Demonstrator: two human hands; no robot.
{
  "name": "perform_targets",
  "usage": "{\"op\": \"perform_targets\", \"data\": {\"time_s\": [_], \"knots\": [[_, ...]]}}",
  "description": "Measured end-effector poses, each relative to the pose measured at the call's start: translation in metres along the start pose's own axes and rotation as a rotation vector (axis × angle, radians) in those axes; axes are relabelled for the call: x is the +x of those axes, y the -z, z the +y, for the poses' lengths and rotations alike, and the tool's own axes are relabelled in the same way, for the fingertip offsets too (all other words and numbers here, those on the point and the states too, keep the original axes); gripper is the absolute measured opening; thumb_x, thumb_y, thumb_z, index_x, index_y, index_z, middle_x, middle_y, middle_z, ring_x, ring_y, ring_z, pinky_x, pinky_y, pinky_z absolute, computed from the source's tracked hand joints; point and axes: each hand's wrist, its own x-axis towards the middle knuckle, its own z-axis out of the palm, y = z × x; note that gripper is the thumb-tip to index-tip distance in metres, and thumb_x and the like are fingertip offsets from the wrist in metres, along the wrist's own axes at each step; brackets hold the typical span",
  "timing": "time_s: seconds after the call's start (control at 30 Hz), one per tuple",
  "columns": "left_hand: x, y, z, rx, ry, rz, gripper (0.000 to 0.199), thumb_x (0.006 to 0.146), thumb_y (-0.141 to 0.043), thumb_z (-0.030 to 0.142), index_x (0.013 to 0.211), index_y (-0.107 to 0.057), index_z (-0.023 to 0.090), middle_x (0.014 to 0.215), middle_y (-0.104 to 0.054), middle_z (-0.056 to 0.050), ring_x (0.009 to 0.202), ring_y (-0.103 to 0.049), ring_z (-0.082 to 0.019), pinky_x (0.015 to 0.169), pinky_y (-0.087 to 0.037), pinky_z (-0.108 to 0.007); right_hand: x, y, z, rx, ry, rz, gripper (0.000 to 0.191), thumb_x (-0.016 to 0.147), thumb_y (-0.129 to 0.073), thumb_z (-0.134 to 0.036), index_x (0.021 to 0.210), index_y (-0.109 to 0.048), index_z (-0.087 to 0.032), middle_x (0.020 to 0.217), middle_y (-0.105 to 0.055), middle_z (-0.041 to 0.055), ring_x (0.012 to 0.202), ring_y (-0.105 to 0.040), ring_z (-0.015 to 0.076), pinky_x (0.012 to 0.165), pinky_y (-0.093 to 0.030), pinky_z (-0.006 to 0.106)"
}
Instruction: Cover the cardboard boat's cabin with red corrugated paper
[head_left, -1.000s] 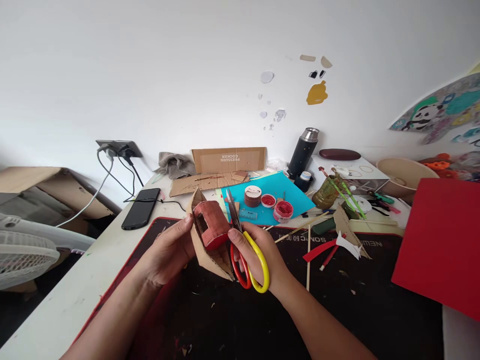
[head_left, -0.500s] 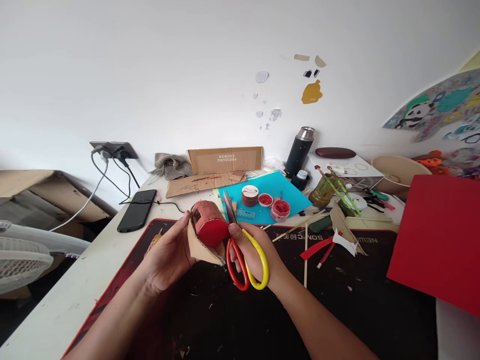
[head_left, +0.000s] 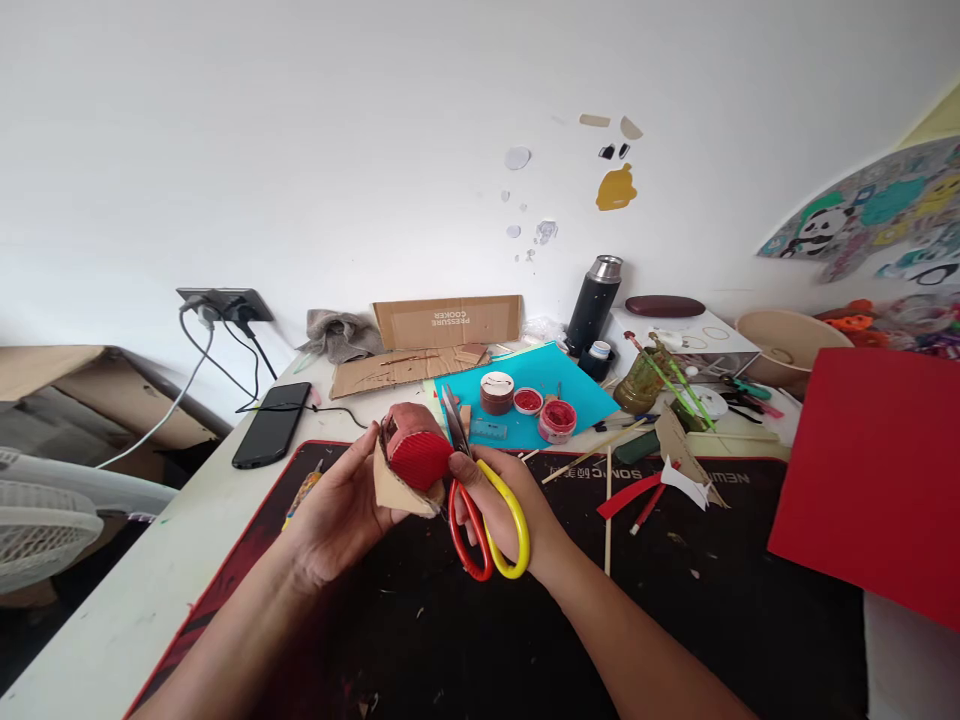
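A small cardboard model with a curved, red-painted body and a ridged red face is held up over the dark desk mat. My left hand is closed around its left side, thumb near the top edge. My right hand grips a pair of scissors with one red and one yellow handle, blades pointing up and away. The right thumb lies beside the red face, and the right fingers behind the handles are partly hidden. Just left of my left hand lies a small orange patterned object, partly covered.
Behind the hands, open red paint pots stand on a blue sheet. A black phone lies at left, near a white fan. Red card rises at right. Sticks, paper scraps and a black flask are farther back.
The view has shifted slightly, so the background sits a little farther left. Both hands keep their grips; the model and scissors look almost unchanged, with the model tilted very slightly.
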Motion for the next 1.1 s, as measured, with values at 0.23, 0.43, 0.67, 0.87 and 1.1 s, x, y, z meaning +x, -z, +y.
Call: {"op": "perform_targets", "data": {"time_s": [0.23, 0.43, 0.67, 0.87, 1.1], "knots": [[0.001, 0.005, 0.006, -0.053, -0.012, 0.063, 0.026, 0.113, -0.059, 0.031, 0.116, -0.076, 0.012, 0.103, -0.088, -0.017, 0.084, -0.087, -0.028, 0.075, -0.075, -0.040, 0.001, -0.001, 0.000, -0.023, -0.030, 0.005, 0.079, 0.079, -0.065, -0.102, 0.082, -0.057, -0.024, 0.057, -0.061, -0.0044, 0.039, -0.054, 0.0123, 0.037, -0.041, 0.022], [0.001, -0.001, 0.000, -0.051, 0.016, 0.079, 0.026, 0.113, -0.059, 0.032, 0.113, -0.077, 0.013, 0.101, -0.088, -0.015, 0.082, -0.087, -0.026, 0.079, -0.074, -0.038, 0.000, 0.000, -0.003, 0.051, 0.002, 0.020, 0.076, 0.083, -0.064, -0.100, 0.083, -0.059, -0.024, 0.057, -0.061, -0.0041, 0.039, -0.054, 0.0127, 0.038, -0.040, 0.022], [-0.001, -0.008, -0.004, -0.021, 0.038, 0.095, 0.033, 0.115, -0.053, 0.034, 0.108, -0.078, 0.013, 0.095, -0.088, -0.014, 0.076, -0.086, -0.024, 0.076, -0.074, -0.036, 0.000, 0.000, 0.002, 0.048, 0.029, 0.001, 0.075, 0.086, -0.063, -0.098, 0.081, -0.056, -0.024, 0.057, -0.061, -0.0042, 0.039, -0.054, 0.0119, 0.037, -0.041, 0.022], [0.001, -0.001, -0.003, -0.026, 0.043, 0.027, 0.018, 0.105, -0.074, 0.032, 0.106, -0.078, 0.014, 0.097, -0.088, -0.012, 0.082, -0.087, -0.025, 0.080, -0.074, -0.035, 0.002, 0.000, 0.002, 0.035, -0.013, -0.011, 0.077, 0.085, -0.061, -0.100, 0.082, -0.057, -0.024, 0.057, -0.061, -0.0043, 0.039, -0.054, 0.0122, 0.037, -0.042, 0.022], [0.006, 0.004, 0.000, 0.054, -0.093, 0.035, 0.026, 0.097, -0.083, 0.034, 0.113, -0.081, 0.014, 0.103, -0.088, -0.013, 0.085, -0.086, -0.027, 0.077, -0.073, -0.036, 0.003, 0.002, 0.004, -0.037, -0.003, 0.034, 0.077, 0.085, -0.058, -0.101, 0.083, -0.057, -0.025, 0.058, -0.061, -0.0036, 0.040, -0.055, 0.0139, 0.040, -0.042, 0.024]]}}
